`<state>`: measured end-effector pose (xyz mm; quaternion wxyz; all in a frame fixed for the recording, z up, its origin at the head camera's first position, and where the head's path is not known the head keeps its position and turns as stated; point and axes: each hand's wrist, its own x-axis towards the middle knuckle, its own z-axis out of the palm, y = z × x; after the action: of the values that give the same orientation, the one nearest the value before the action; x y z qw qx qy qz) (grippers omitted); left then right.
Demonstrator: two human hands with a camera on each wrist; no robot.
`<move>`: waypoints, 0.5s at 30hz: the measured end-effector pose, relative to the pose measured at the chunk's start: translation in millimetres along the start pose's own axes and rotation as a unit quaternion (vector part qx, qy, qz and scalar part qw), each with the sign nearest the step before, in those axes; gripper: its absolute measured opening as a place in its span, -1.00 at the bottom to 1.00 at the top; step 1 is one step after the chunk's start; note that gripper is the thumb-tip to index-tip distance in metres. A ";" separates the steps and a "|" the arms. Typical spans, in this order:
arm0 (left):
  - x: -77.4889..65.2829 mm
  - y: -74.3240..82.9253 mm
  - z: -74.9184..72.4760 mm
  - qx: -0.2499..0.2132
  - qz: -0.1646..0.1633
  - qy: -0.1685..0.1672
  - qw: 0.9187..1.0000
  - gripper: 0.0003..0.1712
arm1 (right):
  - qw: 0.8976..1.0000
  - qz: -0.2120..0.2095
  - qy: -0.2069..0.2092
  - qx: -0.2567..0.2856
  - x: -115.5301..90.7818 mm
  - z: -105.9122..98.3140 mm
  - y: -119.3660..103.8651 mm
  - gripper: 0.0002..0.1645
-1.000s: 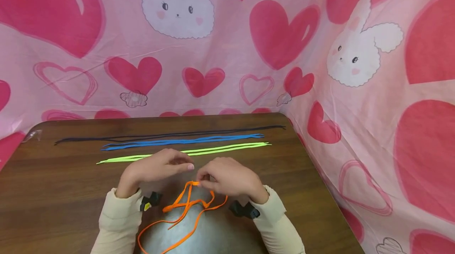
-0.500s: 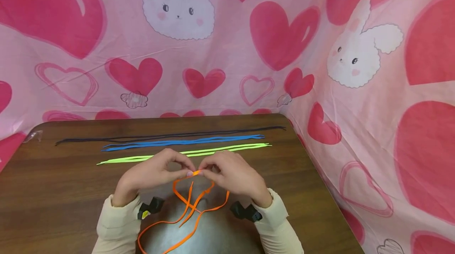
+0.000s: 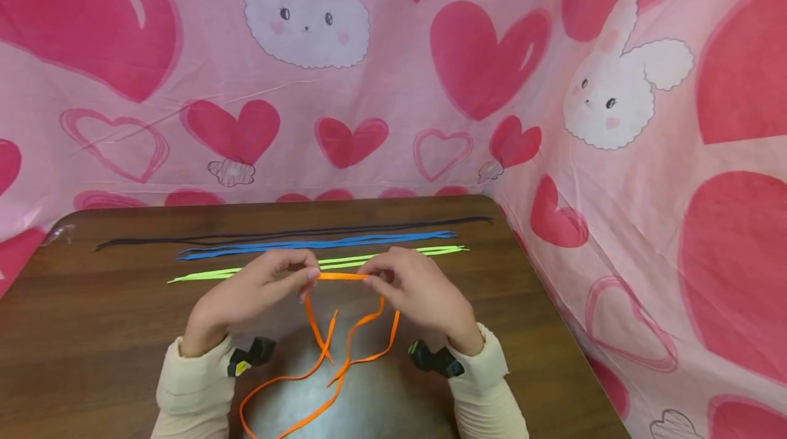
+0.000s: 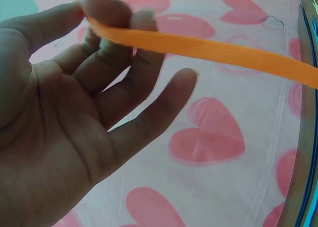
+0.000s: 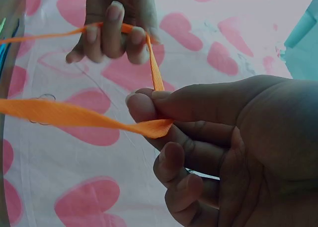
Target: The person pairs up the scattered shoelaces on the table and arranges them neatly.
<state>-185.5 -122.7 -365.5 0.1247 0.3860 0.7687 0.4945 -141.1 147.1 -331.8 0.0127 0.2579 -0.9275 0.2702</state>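
An orange shoelace is stretched straight between my two hands, above the table. My left hand pinches it between thumb and index finger; in the left wrist view the other fingers are loosely bent and the flat lace runs off to the right. My right hand pinches the lace a short way to the right, thumb against index finger, as the right wrist view shows with the lace hanging off the fingertips. Below the hands the rest of the lace falls in loose curves toward the table's near side.
Beyond my hands, a neon yellow-green lace, a blue lace and a dark lace lie in rows across the brown wooden table. A small clear plastic piece is at the far left corner. Pink heart-patterned cloth hangs around the table.
My left hand has taken hold of the orange lace beside the right hand. Both hands have risen away from me and moved apart, pulling the section between them straight.
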 end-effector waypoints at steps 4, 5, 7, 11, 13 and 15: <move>-2.5 2.0 -2.1 0.012 0.004 0.039 0.999 -0.68 | 1.000 0.002 0.005 0.011 -2.6 -5.1 2.6 -0.89; -3.0 2.2 -2.4 0.012 0.007 0.047 0.999 -0.66 | 1.000 0.002 0.007 0.015 -3.6 -6.3 3.7 -0.88; -4.0 3.4 -3.0 0.018 0.017 0.059 0.998 -0.65 | 1.000 0.004 0.012 0.021 -5.3 -8.4 6.1 -0.87; -7.9 6.3 -4.3 0.011 0.018 0.068 0.997 -0.64 | 0.999 -0.001 0.027 0.032 -8.0 -12.4 11.8 -0.86; -10.4 7.5 -5.8 0.006 0.015 0.073 0.997 -0.67 | 0.999 0.000 0.034 0.039 -9.2 -14.9 14.3 -0.86; -13.1 8.3 -7.6 0.005 0.010 0.081 0.997 -0.69 | 0.998 0.003 0.044 0.045 -10.8 -17.3 16.6 -0.85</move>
<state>-177.1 -135.4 -357.2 0.0546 0.3529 0.7747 0.5218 -141.8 172.9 -327.0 0.0409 0.2432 -0.9140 0.3223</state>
